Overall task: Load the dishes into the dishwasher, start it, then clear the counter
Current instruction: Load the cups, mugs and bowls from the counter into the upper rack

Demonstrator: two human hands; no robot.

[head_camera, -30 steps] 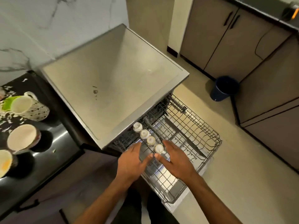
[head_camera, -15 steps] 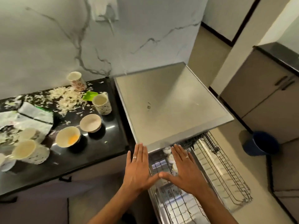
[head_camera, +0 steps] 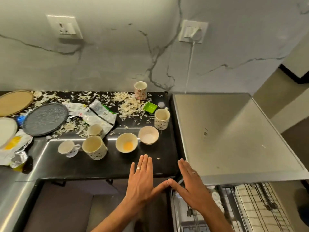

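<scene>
Both hands hover flat with fingers straight, thumb tips touching, holding nothing: the left hand over the near edge of the black worktop, the right hand over the seam where the worktop meets the dishwasher. Just beyond the left fingertips sits a bowl with a yellow residue, and touching or just beside it on the right a second, paler bowl. Farther left stand a patterned mug and a small teacup; a taller mug stands far right near a green dish, among scattered flakes and wrappers. Plates, one of them a grey plate, lie at far left. Below the right hand the pulled-out rack looks free of dishes.

Loading has seemingly not begun. Best to take the nearest bowl first, gripping its rim with one hand, tip out the residue, then set it angled between the rack's tines, keeping mugs upside down.
</scene>
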